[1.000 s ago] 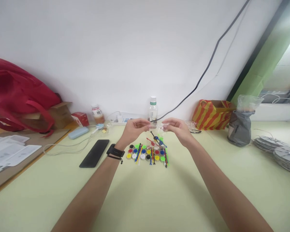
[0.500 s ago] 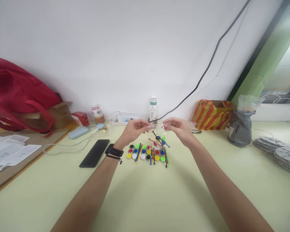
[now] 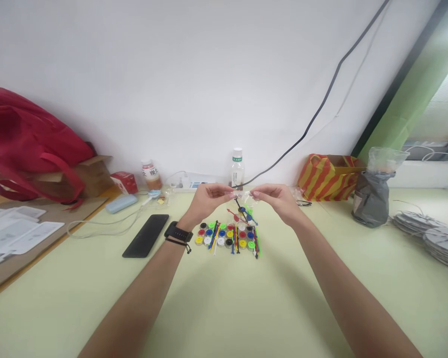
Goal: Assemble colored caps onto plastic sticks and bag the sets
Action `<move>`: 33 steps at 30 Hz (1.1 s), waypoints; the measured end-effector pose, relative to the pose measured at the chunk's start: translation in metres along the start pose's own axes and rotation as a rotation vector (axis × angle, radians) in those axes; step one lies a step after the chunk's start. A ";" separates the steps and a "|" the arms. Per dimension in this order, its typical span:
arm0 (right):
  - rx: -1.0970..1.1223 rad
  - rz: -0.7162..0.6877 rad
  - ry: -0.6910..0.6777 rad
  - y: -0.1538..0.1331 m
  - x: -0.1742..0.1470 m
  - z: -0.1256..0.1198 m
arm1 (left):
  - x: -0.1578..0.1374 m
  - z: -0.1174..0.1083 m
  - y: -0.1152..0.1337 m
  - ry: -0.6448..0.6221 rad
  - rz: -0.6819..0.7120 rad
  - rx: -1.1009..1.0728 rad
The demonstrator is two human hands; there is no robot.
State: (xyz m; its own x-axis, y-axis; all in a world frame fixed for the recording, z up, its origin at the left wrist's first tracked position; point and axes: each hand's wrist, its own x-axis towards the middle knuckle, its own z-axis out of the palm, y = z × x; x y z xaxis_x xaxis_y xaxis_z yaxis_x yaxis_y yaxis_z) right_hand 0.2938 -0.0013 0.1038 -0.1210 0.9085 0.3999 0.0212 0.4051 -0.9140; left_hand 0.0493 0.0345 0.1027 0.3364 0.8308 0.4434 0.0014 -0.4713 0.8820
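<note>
Between my two hands a small clear plastic bag [image 3: 242, 195] is stretched above the table. My left hand [image 3: 212, 200] pinches one side of it, and my right hand [image 3: 275, 200] pinches the other. Colored arrow spinners [image 3: 242, 215], in red, blue, black and green, show just below the bag; whether they are inside it I cannot tell. Nearer to me lie rows of small round discs [image 3: 221, 241] in several colors, with bundles of thin plastic arrows [image 3: 214, 235] laid between them. A black watch [image 3: 178, 232] is on my left wrist.
A black phone [image 3: 145, 236] lies left of my forearm. Behind my hands stands a white-capped bottle [image 3: 237, 166]. At the right are a striped bag [image 3: 328, 176], a grey bag [image 3: 371, 199] and stacked discs [image 3: 446, 243]. A red backpack [image 3: 30, 141] is at the left.
My hands have come slightly closer together, and the bag between them is less taut. The hanging arrow spinners have shifted a little to the left.
</note>
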 end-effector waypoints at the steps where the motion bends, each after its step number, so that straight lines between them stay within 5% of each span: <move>1: 0.000 -0.005 -0.011 -0.002 -0.001 0.000 | 0.000 0.000 -0.001 0.002 0.000 0.007; 33: 0.008 0.003 -0.084 -0.002 -0.001 0.000 | 0.000 -0.001 0.011 -0.020 0.012 0.061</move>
State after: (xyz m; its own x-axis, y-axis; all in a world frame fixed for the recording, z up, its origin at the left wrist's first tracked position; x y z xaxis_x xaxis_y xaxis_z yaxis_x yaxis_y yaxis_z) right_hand 0.2938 -0.0035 0.1052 -0.2040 0.8978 0.3904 0.0133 0.4013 -0.9158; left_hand 0.0482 0.0301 0.1123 0.3558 0.8190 0.4502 0.0544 -0.4990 0.8649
